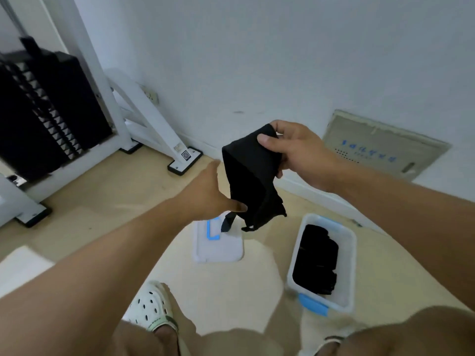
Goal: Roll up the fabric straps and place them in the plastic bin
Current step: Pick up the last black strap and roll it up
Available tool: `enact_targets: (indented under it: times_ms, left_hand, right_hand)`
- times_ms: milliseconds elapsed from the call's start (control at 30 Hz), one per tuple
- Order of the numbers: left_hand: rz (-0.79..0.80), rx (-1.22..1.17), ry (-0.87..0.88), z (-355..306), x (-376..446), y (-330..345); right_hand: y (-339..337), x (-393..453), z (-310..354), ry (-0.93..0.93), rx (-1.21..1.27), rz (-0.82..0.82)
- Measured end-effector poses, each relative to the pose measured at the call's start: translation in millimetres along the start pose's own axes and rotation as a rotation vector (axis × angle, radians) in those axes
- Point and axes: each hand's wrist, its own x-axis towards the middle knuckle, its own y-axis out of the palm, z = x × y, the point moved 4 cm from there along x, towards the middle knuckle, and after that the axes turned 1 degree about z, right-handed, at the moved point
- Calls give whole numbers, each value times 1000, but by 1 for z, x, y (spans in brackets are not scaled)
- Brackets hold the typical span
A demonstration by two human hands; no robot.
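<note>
The bin (345, 255) is a translucent, round-cornered plastic rectangle with a blue latch, standing on the bare floor below the right fingers with dark folded straps inside; its flat lid (218, 250) lies apart, under the left fingertips. The strap (250, 176), a limp matte black fabric band, hangs mid-air. The right hand (300, 152) pinches its top between thumb and curled fingers. The left hand (208, 191) is straight-fingered, thumb tip touching its lower edge.
</note>
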Motion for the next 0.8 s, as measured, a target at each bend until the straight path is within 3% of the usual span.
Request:
enact_targets:
  times_ms: [267, 500, 667, 800]
  left_hand:
    - [170, 198, 60, 4, 4, 43]
    - [372, 422, 76, 19, 6, 83]
    - [414, 332, 17, 22, 12, 86]
    - [206, 8, -3, 7, 15, 65]
  right_hand:
    - [-7, -43, 21, -139, 94, 126]
    - [-14, -55, 10, -86, 212, 296]
    - [-36, -56, -5, -36, 185, 293]
    - [-58, -60, -44, 89, -246, 405]
